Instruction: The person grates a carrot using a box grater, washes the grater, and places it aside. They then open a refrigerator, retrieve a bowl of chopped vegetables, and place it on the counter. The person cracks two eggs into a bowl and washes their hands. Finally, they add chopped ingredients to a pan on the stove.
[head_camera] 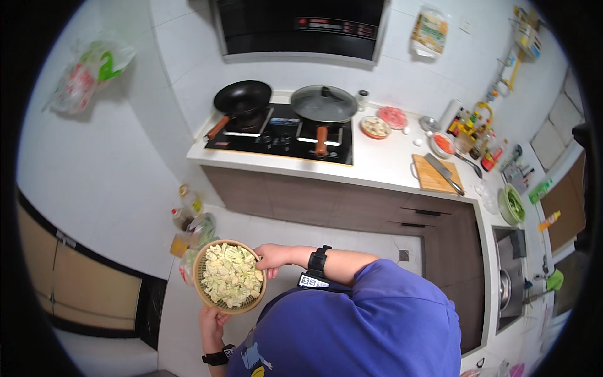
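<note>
A tan plastic colander basket point(197, 285) full of cauliflower florets point(231, 275) is held above the floor. My right hand point(274, 258) grips its rim on the side nearer the stove, with the thumb over the edge. Across from it, my left hand point(214, 320) holds the lower rim, its fingers partly hidden beneath. Past the basket, plastic bags of produce point(202, 227) and bottles point(190, 200) stand on the floor by the wall.
A double cooktop point(282, 136) carries an open black wok point(242, 98) and a lidded pan point(324, 103), handles jutting frontward. A cleaver point(438, 166) lies on a wooden cutting board point(431, 181). Bowls of food, seasoning bottles and a sink point(509, 311) are along the counter.
</note>
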{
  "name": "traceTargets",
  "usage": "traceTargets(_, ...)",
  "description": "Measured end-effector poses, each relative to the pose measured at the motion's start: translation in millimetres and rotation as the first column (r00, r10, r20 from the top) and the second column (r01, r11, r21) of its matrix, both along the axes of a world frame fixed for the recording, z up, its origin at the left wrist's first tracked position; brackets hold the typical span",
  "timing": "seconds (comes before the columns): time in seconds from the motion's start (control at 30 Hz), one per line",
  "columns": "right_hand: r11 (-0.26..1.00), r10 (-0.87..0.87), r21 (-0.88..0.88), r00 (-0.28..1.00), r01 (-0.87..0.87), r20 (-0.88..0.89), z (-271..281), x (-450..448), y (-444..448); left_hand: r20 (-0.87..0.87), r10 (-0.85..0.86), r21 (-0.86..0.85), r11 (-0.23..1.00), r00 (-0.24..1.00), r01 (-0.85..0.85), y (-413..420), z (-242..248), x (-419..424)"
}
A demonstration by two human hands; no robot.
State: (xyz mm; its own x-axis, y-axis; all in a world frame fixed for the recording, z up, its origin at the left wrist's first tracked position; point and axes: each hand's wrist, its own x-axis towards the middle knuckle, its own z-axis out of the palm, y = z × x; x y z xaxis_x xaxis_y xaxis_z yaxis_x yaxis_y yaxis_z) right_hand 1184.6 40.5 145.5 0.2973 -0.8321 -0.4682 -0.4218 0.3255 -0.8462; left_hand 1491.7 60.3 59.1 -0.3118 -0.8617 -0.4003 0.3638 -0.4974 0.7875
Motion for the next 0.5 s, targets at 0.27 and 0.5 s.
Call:
traceTargets(0.27,0.989,-0.138,0.044,0.988,0.142,-0.074,-6.3,-7.3,-18.0,0.054,-0.192,0.058,0.98,0.98,0.189,-63.5,-16.0,-4.8)
traceTargets(0.5,0.979,-0.205,-0.008,0.976,0.205,-0.07,-71.8,-13.4,-29.4,0.055,-0.285,0.069,0.957,0.957,0.281,-104.7,-90.0,-13.6)
